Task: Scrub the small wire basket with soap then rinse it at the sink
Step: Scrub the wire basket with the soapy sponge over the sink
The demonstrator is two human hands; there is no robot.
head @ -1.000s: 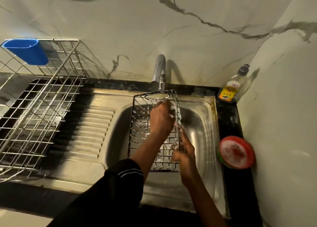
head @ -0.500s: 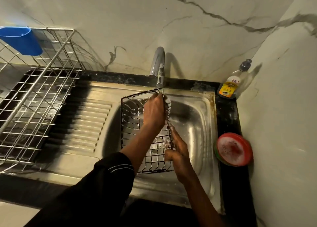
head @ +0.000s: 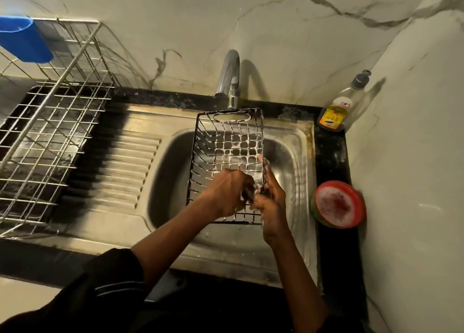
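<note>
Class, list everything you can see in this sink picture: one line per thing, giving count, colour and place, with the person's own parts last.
small wire basket: one, dark wire with white suds, held over the sink bowl
sink: one, steel, with ribbed drainboard on the left
tap: one, chrome, behind the basket; no water visible
dish rack: one, silver wire, left of the sink
blue cup: one, hung on the rack's top left corner
soap bottle: one, clear with yellow label, back right corner
soap tub: one, red, sudsy, on the right counter
left hand: one, scrubbing inside the basket
right hand: one, grip on the basket's right edge
</note>
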